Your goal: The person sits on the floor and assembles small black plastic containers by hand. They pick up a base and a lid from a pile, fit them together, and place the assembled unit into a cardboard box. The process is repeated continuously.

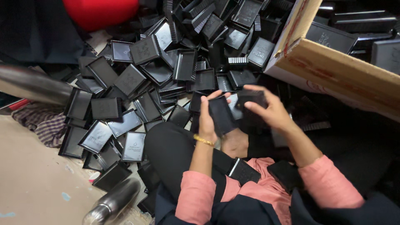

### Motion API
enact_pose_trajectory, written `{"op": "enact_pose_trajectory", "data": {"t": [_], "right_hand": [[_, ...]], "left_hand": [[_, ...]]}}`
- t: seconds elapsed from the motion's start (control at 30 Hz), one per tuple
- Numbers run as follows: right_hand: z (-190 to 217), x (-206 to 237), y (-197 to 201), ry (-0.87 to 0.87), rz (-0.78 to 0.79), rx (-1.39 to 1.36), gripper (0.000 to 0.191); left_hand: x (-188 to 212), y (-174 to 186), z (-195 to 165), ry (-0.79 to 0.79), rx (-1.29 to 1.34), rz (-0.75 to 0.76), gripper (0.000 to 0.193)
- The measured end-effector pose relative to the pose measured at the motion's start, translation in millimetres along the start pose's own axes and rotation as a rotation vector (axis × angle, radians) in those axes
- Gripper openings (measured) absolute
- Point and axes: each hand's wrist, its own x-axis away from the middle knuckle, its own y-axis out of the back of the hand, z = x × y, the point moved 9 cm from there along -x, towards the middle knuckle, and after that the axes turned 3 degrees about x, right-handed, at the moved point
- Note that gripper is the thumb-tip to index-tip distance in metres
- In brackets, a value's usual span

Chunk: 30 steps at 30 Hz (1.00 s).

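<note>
My left hand [207,118] grips a flat black plastic tray [221,115], held upright in front of my lap. My right hand [271,110] holds a second black plastic piece [251,98] just to the right of it, almost touching the first. A gold bangle [203,141] sits on my left wrist. Both sleeves are pink. Two more black pieces [243,171] lie in my lap on pink cloth.
A large heap of black plastic trays [146,75] covers the floor ahead and to the left. A cardboard box [333,66] holding more black pieces stands at upper right. A red object [100,12], a checked cloth [41,121] and a steel bottle [112,202] lie around.
</note>
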Motion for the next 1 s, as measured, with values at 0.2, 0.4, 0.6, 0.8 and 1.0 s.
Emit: {"op": "enact_pose_trajectory", "data": {"t": [0.2, 0.4, 0.6, 0.8, 1.0], "right_hand": [[27.1, 21.3, -9.3, -0.042, -0.419, 0.424, 0.053], [4.7, 34.9, -44.5, -0.089, -0.143, 0.395, 0.079], [17.6, 45.9, -33.7, -0.035, -0.141, 0.048, 0.068], [22.4, 55.7, -46.1, -0.037, -0.120, 0.208, 0.068], [-17.3, 49.7, -44.9, -0.199, 0.032, -0.165, 0.061]], "left_hand": [[8.6, -25.6, 29.5, 0.066, 0.004, 0.036, 0.068], [4.0, -10.6, 16.9, -0.063, -0.166, -0.042, 0.069], [4.8, -4.4, 6.6, -0.117, -0.257, -0.102, 0.067], [8.7, -4.2, 15.0, -0.073, -0.264, -0.105, 0.064], [9.7, -19.5, -2.1, -0.281, -0.613, 0.057, 0.057]]}}
